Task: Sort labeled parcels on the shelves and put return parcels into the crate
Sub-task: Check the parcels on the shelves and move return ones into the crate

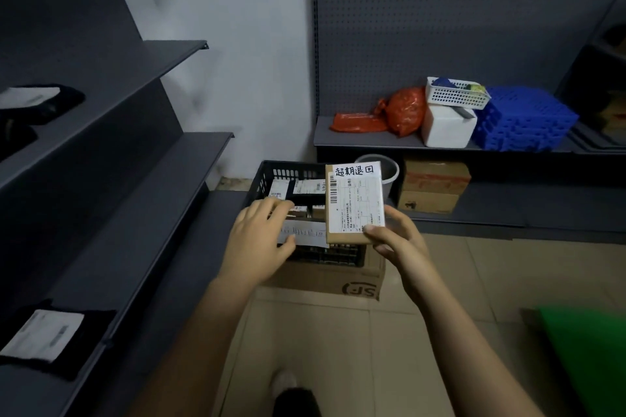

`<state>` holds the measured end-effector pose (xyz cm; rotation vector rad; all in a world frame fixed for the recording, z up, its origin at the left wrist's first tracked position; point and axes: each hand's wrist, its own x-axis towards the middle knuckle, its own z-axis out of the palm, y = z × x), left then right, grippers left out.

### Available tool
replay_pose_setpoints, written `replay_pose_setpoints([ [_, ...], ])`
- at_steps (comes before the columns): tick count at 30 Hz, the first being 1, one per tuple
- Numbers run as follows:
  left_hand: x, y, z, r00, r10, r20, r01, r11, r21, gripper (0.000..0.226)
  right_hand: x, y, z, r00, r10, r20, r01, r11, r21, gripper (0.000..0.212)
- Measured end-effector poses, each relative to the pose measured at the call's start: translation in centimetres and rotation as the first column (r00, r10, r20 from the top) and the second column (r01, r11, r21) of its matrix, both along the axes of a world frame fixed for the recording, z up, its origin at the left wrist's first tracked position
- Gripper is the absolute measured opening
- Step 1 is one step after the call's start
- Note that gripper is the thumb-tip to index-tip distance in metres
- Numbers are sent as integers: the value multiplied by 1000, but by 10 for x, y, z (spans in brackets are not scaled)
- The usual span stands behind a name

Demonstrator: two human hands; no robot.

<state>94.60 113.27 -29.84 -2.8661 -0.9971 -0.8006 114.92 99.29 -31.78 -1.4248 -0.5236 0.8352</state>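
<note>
Labeled brown parcel [354,206] above black crate [290,168]
</note>
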Motion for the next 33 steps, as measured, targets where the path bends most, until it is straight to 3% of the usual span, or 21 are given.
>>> replay_pose_setpoints([
  [13, 108, 220, -10, 995, -95, -26, 93, 994, -53, 46, 93, 213, -12, 998, -39, -53, 39, 999, -14, 54],
  [23, 181, 333, -47, 982, -166, -90, 151, 976, -154, 48, 161, 322, -53, 990, -44, -137, 30, 994, -101, 77],
  [33, 246, 398, -124, 983, -130, -133, 84, 949, -304, 48, 227, 400, -122, 965, 34, -261, -97, 967, -234, 58],
])
